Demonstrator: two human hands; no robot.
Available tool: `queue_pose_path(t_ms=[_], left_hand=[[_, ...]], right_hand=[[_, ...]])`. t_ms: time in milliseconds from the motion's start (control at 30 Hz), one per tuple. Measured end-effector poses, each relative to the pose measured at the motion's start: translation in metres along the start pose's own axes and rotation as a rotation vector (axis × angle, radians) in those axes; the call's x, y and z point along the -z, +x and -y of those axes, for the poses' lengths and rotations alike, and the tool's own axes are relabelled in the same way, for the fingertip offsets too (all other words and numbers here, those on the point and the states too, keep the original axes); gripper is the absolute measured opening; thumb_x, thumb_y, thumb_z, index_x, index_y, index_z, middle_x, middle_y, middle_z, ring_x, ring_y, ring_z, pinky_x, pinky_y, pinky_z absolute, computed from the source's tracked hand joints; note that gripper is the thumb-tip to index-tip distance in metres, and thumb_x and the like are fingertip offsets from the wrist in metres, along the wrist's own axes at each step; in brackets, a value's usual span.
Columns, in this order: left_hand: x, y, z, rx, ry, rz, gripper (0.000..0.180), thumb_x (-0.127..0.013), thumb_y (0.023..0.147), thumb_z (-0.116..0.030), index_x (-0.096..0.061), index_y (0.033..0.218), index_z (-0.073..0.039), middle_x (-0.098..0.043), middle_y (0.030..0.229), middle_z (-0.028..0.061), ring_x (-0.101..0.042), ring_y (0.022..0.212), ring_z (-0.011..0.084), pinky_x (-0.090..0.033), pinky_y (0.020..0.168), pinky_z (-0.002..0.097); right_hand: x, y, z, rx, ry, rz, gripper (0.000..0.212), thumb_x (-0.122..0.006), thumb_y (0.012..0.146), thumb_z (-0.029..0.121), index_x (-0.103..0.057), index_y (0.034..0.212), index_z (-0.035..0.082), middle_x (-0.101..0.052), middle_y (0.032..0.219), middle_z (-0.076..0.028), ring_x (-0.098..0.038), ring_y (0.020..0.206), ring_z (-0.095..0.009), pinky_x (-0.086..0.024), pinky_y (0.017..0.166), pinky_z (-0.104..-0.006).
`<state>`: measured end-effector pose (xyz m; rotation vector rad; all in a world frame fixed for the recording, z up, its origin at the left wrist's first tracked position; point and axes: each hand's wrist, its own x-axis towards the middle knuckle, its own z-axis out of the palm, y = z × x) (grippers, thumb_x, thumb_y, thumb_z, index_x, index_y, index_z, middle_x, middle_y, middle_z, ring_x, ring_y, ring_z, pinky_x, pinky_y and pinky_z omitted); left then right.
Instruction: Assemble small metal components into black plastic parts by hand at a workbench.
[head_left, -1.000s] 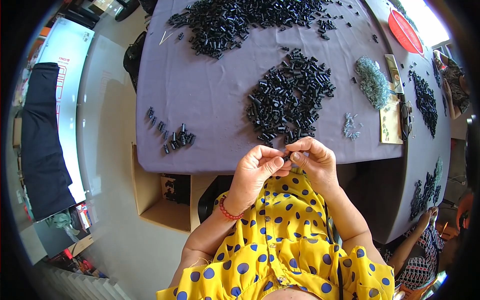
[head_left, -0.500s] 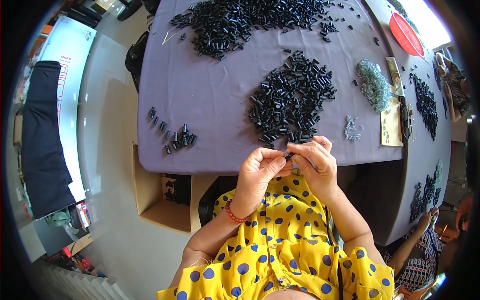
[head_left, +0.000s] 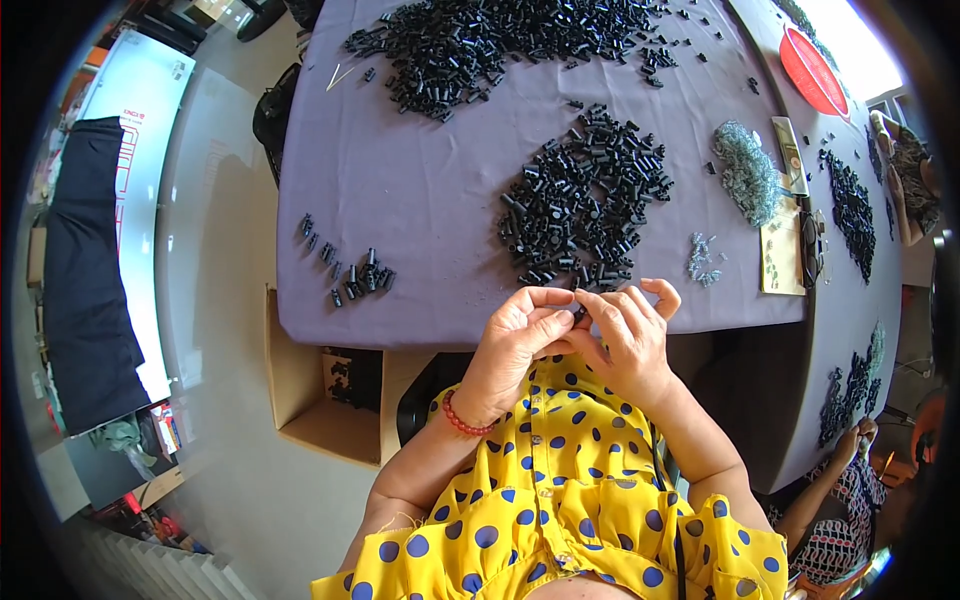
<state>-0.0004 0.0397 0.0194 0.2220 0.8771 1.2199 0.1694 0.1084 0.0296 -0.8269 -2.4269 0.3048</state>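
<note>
My left hand (head_left: 518,340) pinches a small black plastic piece (head_left: 580,314) just in front of the table's near edge. Against the same piece press the thumb and index finger of my right hand (head_left: 632,338), with its little finger lifted away. Fingers cover most of the piece, so its full shape is hidden. Right beyond my hands lies a ring-like heap of short black cylindrical pieces (head_left: 548,190). To its right are a few small clear bits (head_left: 704,262) and a tangled pile of clear bits (head_left: 748,175).
A bigger heap of black pieces (head_left: 450,60) spreads at the far side. Several pieces (head_left: 366,280) stand or lie at the left. Eyeglasses (head_left: 812,250) rest beside a yellowish card (head_left: 782,262). A red basket (head_left: 812,70) and co-workers' hands (head_left: 856,440) are at the right. Below sits an open cardboard box (head_left: 300,400).
My right hand has shifted its fingers on the black piece, its index finger now more upright and the little finger raised. My left hand still pinches the piece, barely moved.
</note>
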Motion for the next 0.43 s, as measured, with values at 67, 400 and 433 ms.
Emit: queue_pose_path(t_ms=[67, 400, 433], left_hand=[[-0.0009, 0.0003, -0.0025, 0.014, 0.005, 0.008, 0.022, -0.056, 0.104, -0.010, -0.056, 0.124, 0.001, -0.067, 0.117, 0.0106, -0.069, 0.104, 0.0149, -0.058, 0.093, 0.0306], [0.0075, 0.0019, -0.0004, 0.079, -0.087, 0.048, 0.030, -0.056, 0.105, -0.012, -0.054, 0.132, 0.002, -0.066, 0.121, 0.0128, -0.069, 0.105, 0.0181, -0.058, 0.095, 0.0332], [0.0076, 0.0016, -0.0004, 0.079, -0.088, 0.047, 0.030, -0.056, 0.105, -0.012, -0.054, 0.132, 0.002, -0.066, 0.121, 0.0128, -0.069, 0.105, 0.0181, -0.058, 0.095, 0.0332]], right_hand=[[-0.0029, -0.0011, -0.0007, 0.009, -0.001, -0.014, 0.040, -0.079, 0.081, 0.021, -0.066, 0.117, 0.007, -0.064, 0.084, 0.002, -0.061, 0.075, -0.014, -0.033, 0.099, -0.0469], [-0.0081, -0.0026, -0.0045, 0.063, 0.091, -0.031, 0.041, -0.077, 0.082, 0.017, -0.066, 0.119, 0.005, -0.065, 0.083, 0.002, -0.063, 0.075, -0.014, -0.034, 0.106, -0.0501], [-0.0088, -0.0035, -0.0053, 0.079, 0.085, -0.026, 0.044, -0.078, 0.082, 0.018, -0.065, 0.121, 0.004, -0.066, 0.084, 0.001, -0.064, 0.077, -0.014, -0.033, 0.108, -0.0508]])
